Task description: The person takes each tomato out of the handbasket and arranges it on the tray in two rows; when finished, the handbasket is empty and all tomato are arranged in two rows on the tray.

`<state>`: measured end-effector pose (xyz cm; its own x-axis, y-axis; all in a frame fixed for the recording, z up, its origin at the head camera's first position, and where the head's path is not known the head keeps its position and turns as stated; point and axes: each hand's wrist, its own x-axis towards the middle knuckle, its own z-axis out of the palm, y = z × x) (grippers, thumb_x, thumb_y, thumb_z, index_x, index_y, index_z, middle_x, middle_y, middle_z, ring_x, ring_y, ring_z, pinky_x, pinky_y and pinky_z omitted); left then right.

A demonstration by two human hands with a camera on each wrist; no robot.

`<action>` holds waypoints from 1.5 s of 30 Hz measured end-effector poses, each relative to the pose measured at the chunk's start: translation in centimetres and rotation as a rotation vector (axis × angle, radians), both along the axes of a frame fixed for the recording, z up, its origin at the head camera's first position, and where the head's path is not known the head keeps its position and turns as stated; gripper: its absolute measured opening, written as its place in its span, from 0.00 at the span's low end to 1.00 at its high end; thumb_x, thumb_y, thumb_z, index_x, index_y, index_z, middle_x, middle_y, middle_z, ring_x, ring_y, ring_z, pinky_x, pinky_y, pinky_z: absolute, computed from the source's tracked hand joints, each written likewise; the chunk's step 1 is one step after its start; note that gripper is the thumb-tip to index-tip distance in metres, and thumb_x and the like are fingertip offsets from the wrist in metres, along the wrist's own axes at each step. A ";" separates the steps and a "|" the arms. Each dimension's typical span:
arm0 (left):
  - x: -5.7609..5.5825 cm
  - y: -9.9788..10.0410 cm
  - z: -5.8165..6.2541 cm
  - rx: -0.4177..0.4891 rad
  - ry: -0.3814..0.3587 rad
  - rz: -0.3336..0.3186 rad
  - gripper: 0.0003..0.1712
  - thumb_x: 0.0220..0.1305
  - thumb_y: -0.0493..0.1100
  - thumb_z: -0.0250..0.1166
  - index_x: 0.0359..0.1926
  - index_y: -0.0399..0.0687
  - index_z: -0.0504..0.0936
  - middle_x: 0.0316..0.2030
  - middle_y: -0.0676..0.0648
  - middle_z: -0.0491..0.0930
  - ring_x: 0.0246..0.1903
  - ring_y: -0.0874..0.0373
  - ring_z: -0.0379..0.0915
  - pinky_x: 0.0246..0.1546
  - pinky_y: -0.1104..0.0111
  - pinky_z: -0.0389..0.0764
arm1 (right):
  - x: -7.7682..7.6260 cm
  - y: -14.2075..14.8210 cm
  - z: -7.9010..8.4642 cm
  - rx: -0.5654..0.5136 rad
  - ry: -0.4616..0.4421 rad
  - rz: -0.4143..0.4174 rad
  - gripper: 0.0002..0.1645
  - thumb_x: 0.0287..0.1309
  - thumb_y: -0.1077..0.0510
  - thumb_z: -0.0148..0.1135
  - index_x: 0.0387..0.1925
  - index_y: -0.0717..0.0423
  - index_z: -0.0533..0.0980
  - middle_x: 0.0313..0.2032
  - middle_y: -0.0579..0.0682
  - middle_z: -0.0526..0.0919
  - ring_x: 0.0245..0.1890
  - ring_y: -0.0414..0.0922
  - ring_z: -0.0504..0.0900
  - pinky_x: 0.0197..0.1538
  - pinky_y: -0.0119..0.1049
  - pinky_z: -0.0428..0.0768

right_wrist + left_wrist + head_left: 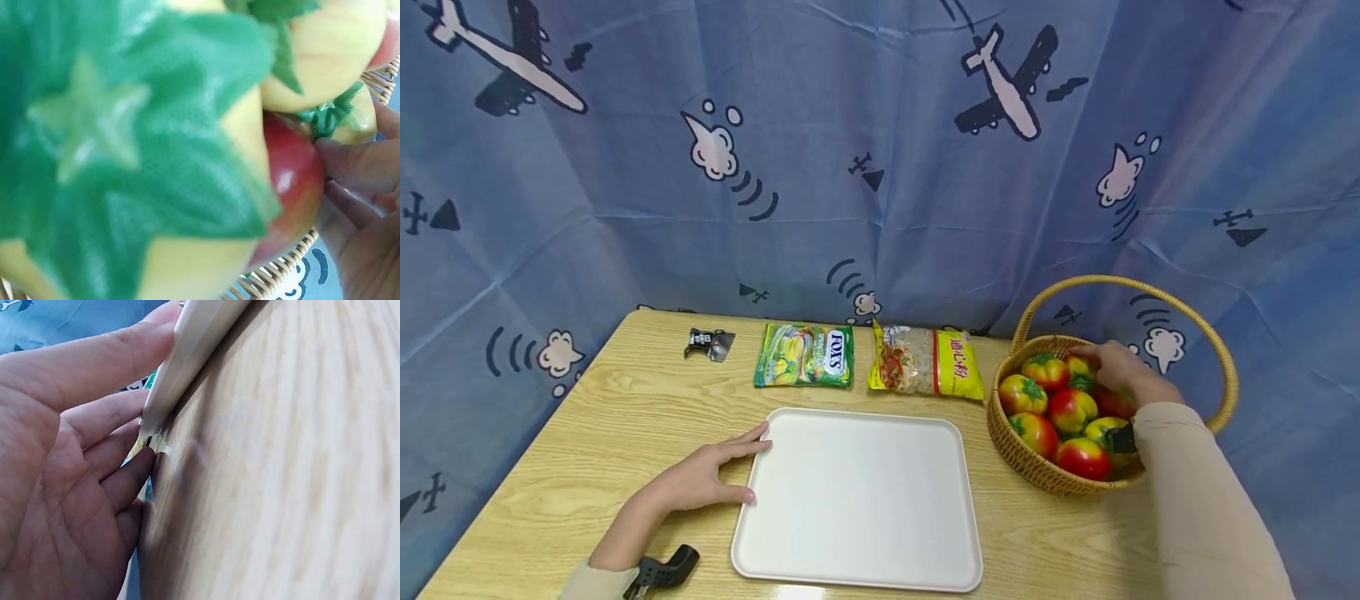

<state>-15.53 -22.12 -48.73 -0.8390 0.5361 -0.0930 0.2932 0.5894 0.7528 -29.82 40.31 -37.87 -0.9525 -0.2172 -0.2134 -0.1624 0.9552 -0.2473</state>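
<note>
A white tray [857,500] lies on the table in the head view. My left hand [711,475] is at its left edge with fingers spread; in the left wrist view the thumb [119,353] touches the tray rim [194,353]. At the right stands a wicker basket [1026,458] filled with several red-and-yellow fruits with green leafy tops. My right hand [1123,375] reaches into its back and grips a red-and-yellow fruit [1081,371]. In the right wrist view its thumb [353,164] presses by that fruit's green top [328,119]; the other fingers are partly hidden.
Behind the tray lie a green FOX'S candy bag [805,356], a yellow-and-clear pasta bag [925,361] and a small black packet [709,343]. The basket's tall handle [1120,282] arches over the fruits. A blue patterned curtain [880,167] hangs behind the table.
</note>
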 end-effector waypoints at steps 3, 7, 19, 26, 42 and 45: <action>0.0 0.0 0.0 -0.007 -0.002 -0.001 0.45 0.52 0.65 0.66 0.69 0.57 0.64 0.74 0.52 0.50 0.71 0.39 0.46 0.64 0.38 0.58 | 0.2 0.1 0.1 0.010 0.002 0.017 0.36 0.44 0.77 0.48 0.61 0.64 0.69 0.46 0.74 0.72 0.43 0.62 0.70 0.54 0.66 0.70; 0.0 0.1 0.0 -0.022 -0.001 0.003 0.46 0.51 0.66 0.65 0.69 0.59 0.64 0.74 0.53 0.50 0.71 0.42 0.46 0.64 0.40 0.59 | 0.5 0.1 0.2 0.016 -0.002 0.024 0.35 0.46 0.76 0.48 0.61 0.64 0.69 0.43 0.71 0.71 0.42 0.62 0.67 0.53 0.66 0.69; 0.1 0.2 0.2 -0.016 0.005 0.007 0.46 0.52 0.65 0.65 0.69 0.56 0.64 0.74 0.52 0.49 0.71 0.41 0.47 0.64 0.40 0.59 | 0.4 0.2 0.7 0.048 0.016 0.023 0.33 0.53 0.64 0.61 0.61 0.66 0.66 0.47 0.75 0.69 0.46 0.67 0.68 0.51 0.67 0.70; 0.1 0.1 0.3 -0.017 0.010 0.008 0.46 0.52 0.65 0.65 0.69 0.54 0.64 0.73 0.51 0.50 0.71 0.40 0.47 0.63 0.40 0.60 | 0.5 0.2 1.3 0.044 0.058 0.033 0.34 0.52 0.62 0.64 0.60 0.69 0.65 0.50 0.77 0.69 0.48 0.69 0.69 0.52 0.66 0.70; 0.0 0.1 0.1 -0.021 0.020 0.006 0.46 0.51 0.65 0.65 0.69 0.54 0.65 0.73 0.50 0.50 0.71 0.39 0.47 0.64 0.39 0.59 | 0.9 0.4 1.7 -0.009 0.048 -0.037 0.37 0.57 0.60 0.60 0.65 0.68 0.59 0.52 0.75 0.64 0.50 0.67 0.65 0.53 0.66 0.68; 0.0 0.1 0.0 -0.015 0.023 0.005 0.46 0.51 0.65 0.66 0.69 0.53 0.65 0.73 0.50 0.51 0.70 0.37 0.47 0.64 0.38 0.58 | 0.9 0.4 1.7 -0.015 0.048 -0.034 0.37 0.58 0.60 0.60 0.67 0.65 0.59 0.51 0.75 0.63 0.48 0.66 0.65 0.50 0.66 0.70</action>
<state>-15.53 -22.06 -48.73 -0.8435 0.5308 -0.0818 0.3075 0.6022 0.7368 -28.88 40.68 -36.19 -0.9685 -0.1874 -0.1642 -0.1420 0.9567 -0.2541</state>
